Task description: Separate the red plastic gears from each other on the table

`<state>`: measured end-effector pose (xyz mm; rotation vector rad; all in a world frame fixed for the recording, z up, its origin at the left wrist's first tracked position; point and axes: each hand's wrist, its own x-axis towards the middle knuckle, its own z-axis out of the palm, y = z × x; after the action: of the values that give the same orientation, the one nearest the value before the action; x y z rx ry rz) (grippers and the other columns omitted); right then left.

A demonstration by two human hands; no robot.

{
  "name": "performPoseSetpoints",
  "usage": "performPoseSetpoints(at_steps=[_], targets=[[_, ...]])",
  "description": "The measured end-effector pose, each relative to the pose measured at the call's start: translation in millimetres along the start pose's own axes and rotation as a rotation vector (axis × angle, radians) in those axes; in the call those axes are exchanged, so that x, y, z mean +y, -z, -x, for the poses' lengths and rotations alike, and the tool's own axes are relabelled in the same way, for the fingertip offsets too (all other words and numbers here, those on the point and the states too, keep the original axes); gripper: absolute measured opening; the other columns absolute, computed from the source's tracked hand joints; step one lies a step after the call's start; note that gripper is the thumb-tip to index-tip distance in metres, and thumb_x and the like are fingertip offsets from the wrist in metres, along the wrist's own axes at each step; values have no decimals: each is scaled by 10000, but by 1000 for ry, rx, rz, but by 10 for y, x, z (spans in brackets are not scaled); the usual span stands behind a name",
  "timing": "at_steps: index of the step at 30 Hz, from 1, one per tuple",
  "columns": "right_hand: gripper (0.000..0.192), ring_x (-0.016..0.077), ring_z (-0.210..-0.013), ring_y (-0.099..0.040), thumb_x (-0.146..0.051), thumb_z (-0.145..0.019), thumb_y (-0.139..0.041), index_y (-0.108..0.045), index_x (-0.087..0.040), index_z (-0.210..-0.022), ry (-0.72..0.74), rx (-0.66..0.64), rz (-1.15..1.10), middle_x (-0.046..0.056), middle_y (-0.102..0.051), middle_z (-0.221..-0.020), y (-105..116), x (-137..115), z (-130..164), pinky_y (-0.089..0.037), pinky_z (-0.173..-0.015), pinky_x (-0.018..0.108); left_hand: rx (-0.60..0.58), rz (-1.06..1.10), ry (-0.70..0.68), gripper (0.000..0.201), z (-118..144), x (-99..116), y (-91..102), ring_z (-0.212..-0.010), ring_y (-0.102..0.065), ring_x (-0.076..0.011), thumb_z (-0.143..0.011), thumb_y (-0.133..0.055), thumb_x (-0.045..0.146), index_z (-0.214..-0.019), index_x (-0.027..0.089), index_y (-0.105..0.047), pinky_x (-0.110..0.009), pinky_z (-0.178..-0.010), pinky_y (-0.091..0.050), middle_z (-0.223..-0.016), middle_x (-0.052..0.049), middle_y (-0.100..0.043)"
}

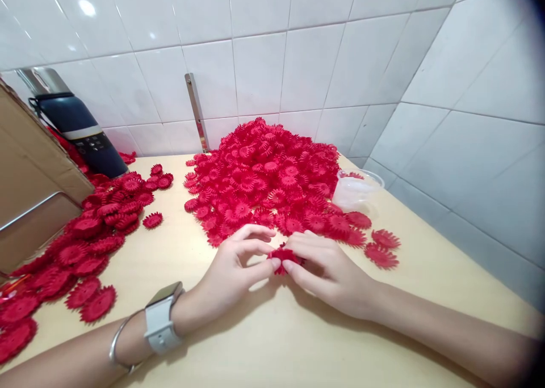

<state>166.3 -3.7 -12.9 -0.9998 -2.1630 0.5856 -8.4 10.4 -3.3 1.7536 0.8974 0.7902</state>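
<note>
Fingers of both hands pinch a red flower piece near the pile's edge.

Both hands, left hand and right hand, pinch one red flower piece (big pile behind).

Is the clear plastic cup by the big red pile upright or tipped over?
Tipped over: the clear plastic cup lies on its side at the pile of red flower pieces, its rim facing up and right. Contents unclear.

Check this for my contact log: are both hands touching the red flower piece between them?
Touching. The head view shows fingertips of the left hand and right hand pinching the red flower piece from opposite sides.
</note>
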Motion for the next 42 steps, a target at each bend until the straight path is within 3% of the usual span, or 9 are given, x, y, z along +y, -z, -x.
performPoseSetpoints(at_steps=[6, 13, 21, 26, 31, 35, 38, 40, 42], targets=[[312, 89, -500, -391, -163, -833, -425, -464, -156, -523, -32, 59, -2, -24, -410, -516, 3, 42, 7, -306, -491, 217, 147, 50, -13, 74, -11, -46, -6, -942, -532, -156, -728, -607, 224, -796, 195, -614, -281, -823, -444, -1003, -28, -500], [258, 96, -559, -453, -202, -859, -423, -540, -163, -632, -5, -17, -133, -11, -481, -597, 33, 32, -6, -342, -520, 208, 16, 48, -7, 88, 5, 15, -11, -996, -512, -178, -737, -593, 200, -782, 198, -668, -290, -846, -437, -1064, -48, -488], [216, 100, -554, -441, -126, -814, -392, -446, -172, -610, -1, -48, -193, -14, -456, -610, 60, -9, 5, -344, -507, 209, 80, 31, -13, 77, 0, 10, 2, -980, -510, -172, -746, -563, 163, -699, 173, -624, -283, -839, -420, -1019, -49, -497], [288, 88, -449, -349, -131, -757, -399, -330, -180, -482, -219, 179, -260, -38, -356, -477, 32, 38, 21, -272, -426, 214, 228, 52, 8, 110, -26, -19, 30, -871, -529, -154, -757, -528, 164, -647, 163, -519, -266, -748, -427, -948, -28, -535], [322, 95, -468, -374, -274, -832, -406, -416, -177, -525, -443, 503, -353, -30, -400, -505, 17, 96, -16, -311, -433, 209, 400, 97, 72, 74, -66, -76, 57, -757, -536, -133, -763, -531, 234, -742, 164, -515, -237, -627, -437, -855, -14, -531], [232, 128, -633, -502, -355, -829, -446, -572, -162, -807, -456, 492, -396, 13, -551, -683, 5, 101, -41, -418, -574, 237, 422, 142, 108, 174, -78, -74, 55, -713, -552, -126, -767, -534, 246, -927, 187, -499, -218, -555, -436, -846, -16, -555], [440, 158, -844, -541, -339, -811, -483, -395, -185, -1214, -469, 478, -450, 68, -581, -994, -19, 99, -35, -458, -699, 291, 446, 222, 91, 303, -79, -67, 45, -886, -566, -162, -781, -523, 240, -1074, 217, -448, -254, -673, -474, -967, -40, -561], [501, 172, -953, -520, -295, -801, -499, -317, -218, -1262, -411, 461, -403, 85, -524, -1140, -32, 89, -20, -453, -767, 327, 437, 237, 51, 318, -73, -64, 37, -1032, -519, -188, -791, -507, 220, -1103, 222, -446, -289, -775, -470, -1072, -57, -541], [403, 193, -996, -498, -233, -763, -532, -419, -227, -1150, -298, 412, -248, 81, -515, -1143, -37, 64, -4, -430, -805, 361, 402, 195, 0, 290, -62, -58, 27, -1092, -480, -196, -797, -494, 203, -1086, 220, -478, -308, -835, -455, -1144, -60, -509]])
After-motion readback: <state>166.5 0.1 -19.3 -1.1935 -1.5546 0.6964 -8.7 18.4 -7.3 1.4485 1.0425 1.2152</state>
